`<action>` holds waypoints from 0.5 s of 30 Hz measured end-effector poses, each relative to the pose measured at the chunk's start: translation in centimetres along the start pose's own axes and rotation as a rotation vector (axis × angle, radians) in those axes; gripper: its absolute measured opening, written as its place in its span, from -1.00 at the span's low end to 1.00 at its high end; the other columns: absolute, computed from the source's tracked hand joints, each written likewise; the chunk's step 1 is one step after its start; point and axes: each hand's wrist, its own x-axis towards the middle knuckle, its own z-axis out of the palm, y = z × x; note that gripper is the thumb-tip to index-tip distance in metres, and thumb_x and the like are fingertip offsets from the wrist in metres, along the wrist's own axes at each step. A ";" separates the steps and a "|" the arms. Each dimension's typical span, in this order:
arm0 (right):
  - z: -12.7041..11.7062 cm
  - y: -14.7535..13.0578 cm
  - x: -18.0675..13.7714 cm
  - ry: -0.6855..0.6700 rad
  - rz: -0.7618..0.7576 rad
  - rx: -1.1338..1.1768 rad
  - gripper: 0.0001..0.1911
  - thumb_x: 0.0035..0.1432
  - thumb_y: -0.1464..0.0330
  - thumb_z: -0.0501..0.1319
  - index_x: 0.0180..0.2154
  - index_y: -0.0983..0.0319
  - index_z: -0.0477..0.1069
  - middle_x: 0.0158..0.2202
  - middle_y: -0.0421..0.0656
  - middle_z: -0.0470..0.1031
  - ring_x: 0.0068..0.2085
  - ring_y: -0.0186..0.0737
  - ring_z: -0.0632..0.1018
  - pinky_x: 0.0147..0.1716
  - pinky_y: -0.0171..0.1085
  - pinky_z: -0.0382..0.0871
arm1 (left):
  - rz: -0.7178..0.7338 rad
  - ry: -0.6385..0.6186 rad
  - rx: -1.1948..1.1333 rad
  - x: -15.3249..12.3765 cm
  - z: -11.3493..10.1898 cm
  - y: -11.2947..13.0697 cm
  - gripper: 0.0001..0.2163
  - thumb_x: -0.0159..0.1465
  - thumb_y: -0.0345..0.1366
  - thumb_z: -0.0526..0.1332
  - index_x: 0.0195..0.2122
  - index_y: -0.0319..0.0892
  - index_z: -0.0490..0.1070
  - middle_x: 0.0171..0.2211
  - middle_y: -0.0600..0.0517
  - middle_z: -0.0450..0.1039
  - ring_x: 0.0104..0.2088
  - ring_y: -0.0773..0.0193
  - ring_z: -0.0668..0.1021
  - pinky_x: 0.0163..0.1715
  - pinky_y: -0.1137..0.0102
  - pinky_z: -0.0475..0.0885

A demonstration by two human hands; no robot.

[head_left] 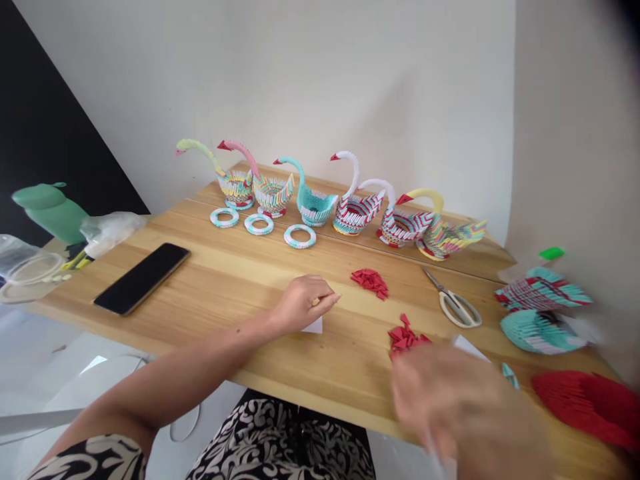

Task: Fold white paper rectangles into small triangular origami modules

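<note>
My left hand is over the tabletop with its fingers curled in. A white piece of paper shows beneath it; what the fingers hold, if anything, is hidden. Motion smears my right hand at the table's front edge, and a blurred whitish thing shows below its fingers. Just beyond that hand is a heap of red folded paper pieces, partly covered by it. A second pile of red folded paper pieces lies farther back, between the two hands.
Several folded-paper swans stand along the back, with three paper rings before them. Scissors lie right of the red piles. A phone is at left. Teal and red paper bodies sit along the right side.
</note>
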 end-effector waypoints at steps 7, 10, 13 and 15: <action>2.0 0.5 6.0 -0.116 0.058 -0.050 -0.82 0.16 0.27 0.20 -0.27 0.19 0.52 -0.35 -0.16 0.59 -0.34 -0.20 0.55 -0.33 -0.26 0.39 | -0.074 -0.021 -0.108 0.0 0.0 0.0 -0.62 0.38 -0.15 -0.04 -0.41 -0.22 0.46 -0.48 0.01 0.48 -0.44 0.31 0.46 -0.35 0.42 0.32; 3.7 1.3 6.7 -0.013 -0.011 -0.115 -0.86 0.17 0.31 0.18 -0.34 0.19 0.50 -0.37 -0.17 0.57 -0.32 -0.20 0.54 -0.31 -0.28 0.35 | -0.165 -0.062 -0.044 0.1 0.1 -0.1 -0.77 0.31 -0.17 0.12 -0.32 -0.18 0.50 -0.41 0.02 0.54 -0.39 0.29 0.49 -0.33 0.42 0.34; 4.8 1.9 6.3 0.086 -0.039 -0.094 -0.87 0.17 0.34 0.17 -0.39 0.18 0.47 -0.41 -0.18 0.55 -0.35 -0.22 0.52 -0.34 -0.29 0.34 | -0.252 -0.016 0.015 0.4 0.2 -0.2 -0.85 0.24 -0.25 0.20 -0.41 -0.19 0.46 -0.45 0.04 0.52 -0.43 0.30 0.49 -0.37 0.44 0.34; 5.1 2.2 5.9 0.141 -0.051 -0.053 -0.87 0.17 0.35 0.17 -0.40 0.19 0.46 -0.44 -0.19 0.52 -0.38 -0.23 0.51 -0.35 -0.30 0.34 | -0.318 0.021 -0.005 0.5 0.2 -0.2 -0.88 0.21 -0.27 0.23 -0.41 -0.19 0.42 -0.46 0.05 0.51 -0.44 0.31 0.49 -0.41 0.46 0.34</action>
